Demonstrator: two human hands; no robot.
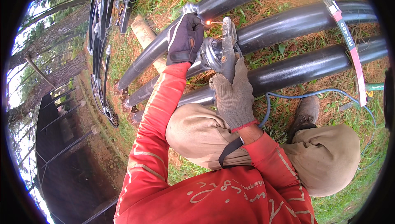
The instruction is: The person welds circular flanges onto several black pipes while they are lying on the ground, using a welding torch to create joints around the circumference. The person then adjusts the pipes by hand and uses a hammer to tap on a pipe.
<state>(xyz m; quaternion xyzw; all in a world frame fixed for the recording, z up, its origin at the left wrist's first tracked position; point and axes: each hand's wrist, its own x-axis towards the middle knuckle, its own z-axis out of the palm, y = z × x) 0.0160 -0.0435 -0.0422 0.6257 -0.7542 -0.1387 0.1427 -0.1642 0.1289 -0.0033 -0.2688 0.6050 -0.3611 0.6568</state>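
My left hand, in a dark glove with light trim, is closed beside a silver pipe fitting. What its fingers hold, if anything, is hidden. A small orange glowing spot shows just right of those fingers. My right hand, in a grey knitted glove, grips a worn grey metal tool resembling pliers, its upper end pointing away from me. Left of the tool, a ringed metal fitting sits at the middle of the black pipes. The tool partly overlaps this fitting; whether they touch I cannot tell.
Three long, glossy black pipes cross grass strewn with brown needles. A pink and black strip lies across them at right. A blue hose curves near my boot. A log and bundled black rods lie at left.
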